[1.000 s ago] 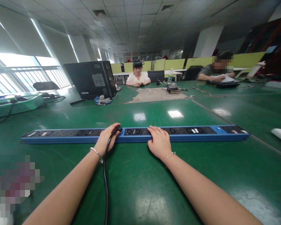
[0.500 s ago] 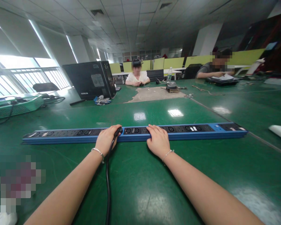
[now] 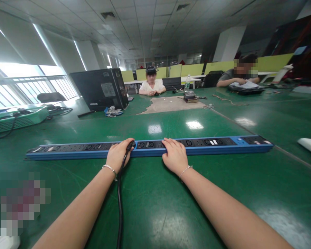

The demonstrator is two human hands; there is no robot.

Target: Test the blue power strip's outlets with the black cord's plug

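A long blue power strip [image 3: 209,141] with black socket panels lies across the green table in front of me. My left hand [image 3: 117,156] grips it left of its middle, fingers over the top and thumb at the near side. Right beside those fingers, a black plug [image 3: 131,145] sits at the strip; whether the fingers also press on it I cannot tell. Its power cord [image 3: 120,207] runs along the hand and down toward me. My right hand [image 3: 175,155] is closed over the strip right of the middle, fingertips on the sockets and thumb against the front edge.
A black computer case [image 3: 101,89] stands at the back left, with gloves [image 3: 113,111] beside it. A green basket [image 3: 23,119] of cables is at far left. Across the table [image 3: 155,193], two people sit near a bottle [image 3: 188,83] and a round device [image 3: 189,95].
Both hands stay in place on the power strip. The left forearm has shifted very slightly to the right. At the back right, the seated person's hand has moved over the papers.
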